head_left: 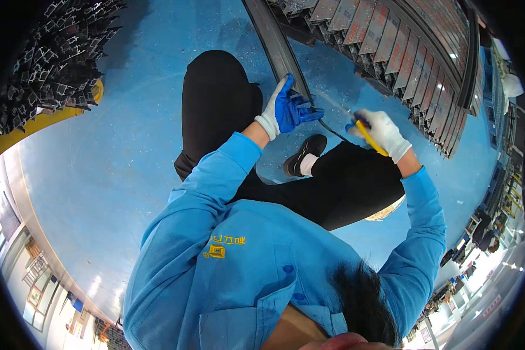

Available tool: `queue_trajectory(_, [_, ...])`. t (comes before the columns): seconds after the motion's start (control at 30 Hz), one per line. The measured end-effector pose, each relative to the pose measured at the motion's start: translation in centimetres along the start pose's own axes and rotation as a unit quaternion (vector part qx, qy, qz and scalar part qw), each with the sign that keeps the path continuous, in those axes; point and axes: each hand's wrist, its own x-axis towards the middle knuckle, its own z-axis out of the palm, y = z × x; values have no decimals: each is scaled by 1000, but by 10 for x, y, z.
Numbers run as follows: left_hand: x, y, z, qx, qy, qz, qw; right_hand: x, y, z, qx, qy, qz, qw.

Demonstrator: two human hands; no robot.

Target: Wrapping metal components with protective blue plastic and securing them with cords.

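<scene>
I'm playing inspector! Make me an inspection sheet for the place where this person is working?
Surface: blue floor, scattered with small pale specks.
Job's things: long dark bar reaching the left hand; yellow-handled tool; thin dark strip running toward the right knee.
Clutter: the specks, thickest near the bar; what they are, I cannot tell.
Hands: both gloved; left at the bar's near end, its grip unclear; right hand closed around the tool's handle.
Cables: nothing seen for certain.
Surroundings: stacked grey bars upper right; pile of dark profiles upper left.
</scene>
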Motion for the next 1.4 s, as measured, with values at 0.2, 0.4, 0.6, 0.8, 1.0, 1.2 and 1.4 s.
queue_trajectory(0.2, [0, -4, 5, 22, -32, 5, 999, 66, 72, -16, -25, 250, 70, 965])
queue_trajectory(0.4, [4, -6, 4, 17, -31, 5, 999, 142, 114, -41, -124, 364, 156, 910])
queue_trajectory(0.6, [7, -4, 4, -13, -28, -12, 999, 132, 45, -24, 178, 311, 0, 934])
queue_trajectory(0.8, [10, -2, 10, -26, -150, -48, 987, 97, 28, 41, 409, -256, -81, 872])
queue_trajectory(1.0, [6, -2, 20, 10, -117, -10, 993, 73, 15, 3, 303, 279, -5, 911])
queue_trajectory(1.2, [9, -21, 14, 32, -165, -71, 983, 63, -84, -25, 171, 137, 0, 976])
queue_trajectory(1.4, [-22, -30, 29, 128, -140, -81, 979, 77, -77, -7, 188, 147, -12, 971])
